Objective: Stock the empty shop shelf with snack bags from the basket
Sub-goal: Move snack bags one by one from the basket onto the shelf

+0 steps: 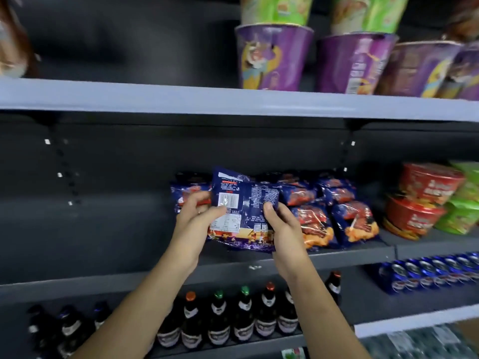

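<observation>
We hold the snack bag [243,211] with left hand [197,216] and right hand [281,224] gripping its sides, so it stands on the shelf [129,255] beside the stocked bags [334,211].

A dark grey metal shelf [103,242] crosses the middle of the frame. Blue foil snack bags [355,224] lie on it right of centre, with stacked red bowls [414,216] and green bowls [458,218] at far right. The pale-edged upper shelf [129,95] carries purple paper cups [272,58] at upper right. The bottom shelf [363,304] holds dark glass bottles [243,317] and blue cans [427,275].
</observation>
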Motion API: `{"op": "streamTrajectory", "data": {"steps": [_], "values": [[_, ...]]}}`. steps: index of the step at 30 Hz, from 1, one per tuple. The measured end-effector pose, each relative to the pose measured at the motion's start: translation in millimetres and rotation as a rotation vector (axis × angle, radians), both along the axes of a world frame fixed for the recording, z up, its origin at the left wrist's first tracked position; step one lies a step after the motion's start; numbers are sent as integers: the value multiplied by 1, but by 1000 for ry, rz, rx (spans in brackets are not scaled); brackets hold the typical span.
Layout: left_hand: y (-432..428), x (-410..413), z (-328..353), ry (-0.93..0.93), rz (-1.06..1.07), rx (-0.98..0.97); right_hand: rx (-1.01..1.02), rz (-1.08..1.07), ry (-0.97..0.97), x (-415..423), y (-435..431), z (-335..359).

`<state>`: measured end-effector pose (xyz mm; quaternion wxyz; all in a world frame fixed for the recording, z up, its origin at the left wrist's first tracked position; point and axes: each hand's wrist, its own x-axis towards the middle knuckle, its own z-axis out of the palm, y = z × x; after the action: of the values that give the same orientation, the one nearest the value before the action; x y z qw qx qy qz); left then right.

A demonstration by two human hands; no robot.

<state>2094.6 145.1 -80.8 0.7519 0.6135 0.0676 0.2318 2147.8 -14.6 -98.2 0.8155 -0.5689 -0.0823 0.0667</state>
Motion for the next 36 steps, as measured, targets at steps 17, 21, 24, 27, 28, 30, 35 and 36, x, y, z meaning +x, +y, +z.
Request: {"op": "streamTrajectory", "data": {"steps": [17, 21, 24, 27, 28, 30, 35, 36], "values": [[82, -1, -5, 12, 40, 364, -294, 76, -306, -5, 91, 22], [98, 2, 0, 28, -82, 13, -238, -63, -294, 3, 95, 17], [105, 1, 1, -2, -151, -56, -170, -35, -207, 9, 99, 11], [110, 2, -1, -21, -154, -59, -165, 29, -150, 10, 104, 8], [112, 3, -2, -11, -144, -57, -168, 41, -148, 11, 105, 7], [118, 5, -3, 5, -114, -42, -180, 27, -164, 13, 107, 5], [148, 17, 2, 4, 74, 383, -372, -7, -283, 17, 108, 7], [153, 18, 4, 43, 49, 496, -427, -15, -306, 20, 109, 6]]}}
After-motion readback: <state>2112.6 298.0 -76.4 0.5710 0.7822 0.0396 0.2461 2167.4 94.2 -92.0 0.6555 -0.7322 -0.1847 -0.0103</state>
